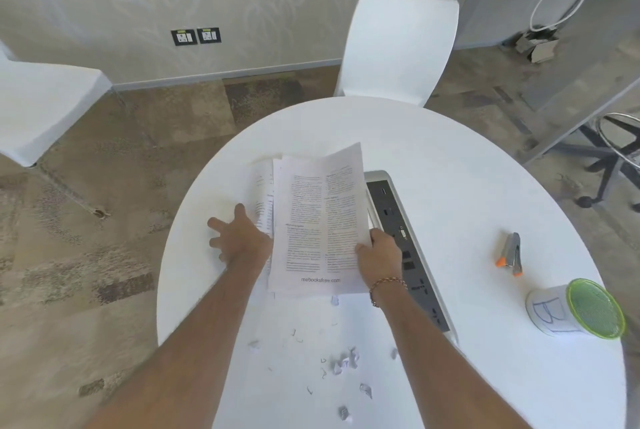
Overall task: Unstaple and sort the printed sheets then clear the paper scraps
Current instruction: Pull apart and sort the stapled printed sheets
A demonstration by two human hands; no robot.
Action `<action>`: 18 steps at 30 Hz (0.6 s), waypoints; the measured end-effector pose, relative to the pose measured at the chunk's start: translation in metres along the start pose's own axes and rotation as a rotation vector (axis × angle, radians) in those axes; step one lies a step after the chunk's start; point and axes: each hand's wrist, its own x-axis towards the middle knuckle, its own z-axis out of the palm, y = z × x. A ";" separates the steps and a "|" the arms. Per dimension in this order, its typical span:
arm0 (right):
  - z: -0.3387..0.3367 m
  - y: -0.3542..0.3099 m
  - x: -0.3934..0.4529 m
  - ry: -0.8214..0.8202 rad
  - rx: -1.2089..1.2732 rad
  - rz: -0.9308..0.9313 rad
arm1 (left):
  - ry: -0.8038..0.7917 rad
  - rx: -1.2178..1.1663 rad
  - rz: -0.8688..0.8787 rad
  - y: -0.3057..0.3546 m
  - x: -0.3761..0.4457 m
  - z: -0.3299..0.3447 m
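A printed sheet (311, 220) with two text columns hangs just above the round white table (467, 186), pinched at its right edge by my right hand (379, 257). My left hand (239, 238) lies flat with fingers spread beside the sheet, resting on the table at the edge of a stack of printed sheets (261, 193) that peeks out underneath. Small paper scraps (346, 364) and bent staples (297, 335) are scattered on the table between my forearms. An orange and grey staple remover (510, 252) lies to the right.
A grey power and socket strip (405, 248) is set into the table right of the sheet. A container with a green lid (595, 307) lies on its side at the right edge. A white chair (398, 44) stands behind the table, another (38, 109) at the left.
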 end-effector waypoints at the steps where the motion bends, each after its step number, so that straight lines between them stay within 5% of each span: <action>1: 0.004 -0.001 -0.001 -0.001 -0.015 -0.011 | -0.002 -0.049 0.002 -0.001 0.000 -0.001; 8: 0.019 -0.012 -0.006 -0.038 -0.040 -0.103 | -0.028 -0.477 -0.127 -0.009 0.005 -0.010; 18: 0.032 -0.016 -0.014 -0.167 -0.080 -0.204 | -0.219 -0.818 -0.061 -0.012 -0.001 -0.013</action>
